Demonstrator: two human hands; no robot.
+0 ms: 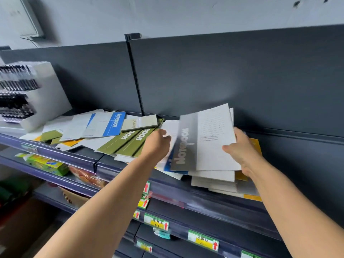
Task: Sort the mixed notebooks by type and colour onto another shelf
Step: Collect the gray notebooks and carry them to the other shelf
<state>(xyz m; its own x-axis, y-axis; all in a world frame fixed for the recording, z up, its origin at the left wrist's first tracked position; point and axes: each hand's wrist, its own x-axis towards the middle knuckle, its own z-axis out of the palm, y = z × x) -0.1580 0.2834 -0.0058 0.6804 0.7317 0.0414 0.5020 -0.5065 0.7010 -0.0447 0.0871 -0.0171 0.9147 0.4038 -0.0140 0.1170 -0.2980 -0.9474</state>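
Grey notebook (184,146) (blurred) over notebook heap (128,141)

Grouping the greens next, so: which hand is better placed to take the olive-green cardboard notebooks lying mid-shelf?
Left, probably. The left hand lies right beside the olive-green cardboard notebooks, while the right hand grips the right edge of the raised grey-and-white notebook, farther from them.

Notebooks (119,142) were spread across the shelf (61,155), a pen display (28,94) was set at its left end, and a pile (214,178) was stacked at the right, beneath a raised notebook (210,138).
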